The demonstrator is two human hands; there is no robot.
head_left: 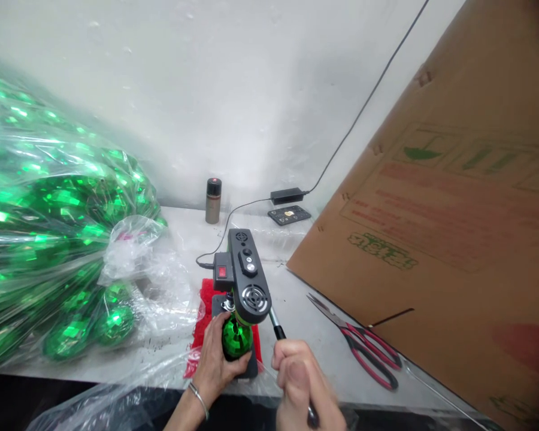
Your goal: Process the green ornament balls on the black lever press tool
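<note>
A shiny green faceted ball sits under the head of a black bench machine with round grilles and a red switch. My left hand is wrapped round the ball from its left and near side, thumb in front. A metal lever with a black grip slants out from the machine's right side. Round that grip my right hand is closed in a fist. The machine's dark base stands on a red cloth. The ball's top is hidden by the machine head.
A big clear bag of green balls fills the left side. Red-handled scissors lie at right by a large cardboard box. Behind are a bottle, a phone and a power adapter with its cord.
</note>
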